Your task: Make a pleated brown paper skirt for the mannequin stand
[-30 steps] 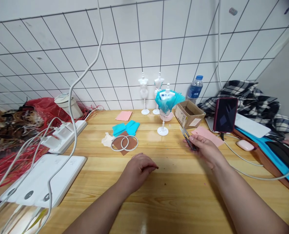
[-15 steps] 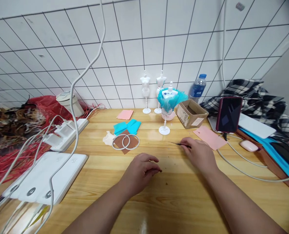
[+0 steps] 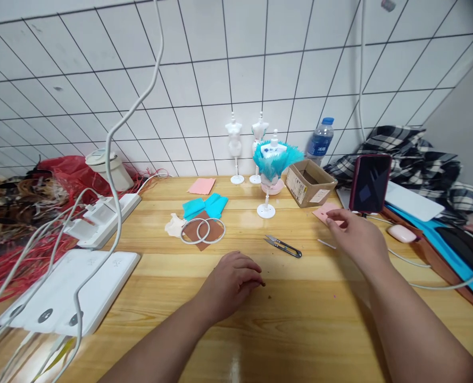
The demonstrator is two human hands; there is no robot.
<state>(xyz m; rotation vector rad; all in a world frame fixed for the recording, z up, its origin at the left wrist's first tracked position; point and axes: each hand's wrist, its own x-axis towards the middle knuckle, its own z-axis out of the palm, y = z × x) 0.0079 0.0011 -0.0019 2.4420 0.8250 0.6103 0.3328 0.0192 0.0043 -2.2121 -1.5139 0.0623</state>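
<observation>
My left hand (image 3: 232,279) rests on the wooden table (image 3: 300,319), fingers curled with thumb and fingertips pinched together; what they pinch I cannot make out. My right hand (image 3: 356,239) reaches to the right, its stretched fingertips touching a pink sheet (image 3: 323,211) in front of a propped phone (image 3: 370,183). Small thread snips (image 3: 284,246) lie loose on the table between the two hands. A thin white stick (image 3: 326,244) lies just left of my right hand. A small dress form with a teal feather skirt (image 3: 274,159) stands behind the snips.
An open cardboard box (image 3: 310,183), a water bottle (image 3: 319,141) and two bare dress forms (image 3: 235,143) stand at the back. Teal pieces (image 3: 204,206), two rings (image 3: 202,230) on brown fabric, a power strip (image 3: 104,213), cables and a white device (image 3: 66,290) lie left. A mouse (image 3: 399,233) sits right.
My right hand carried the snips leftward, laid them on the table, let go and moved right to the pink sheet. My left hand has barely moved.
</observation>
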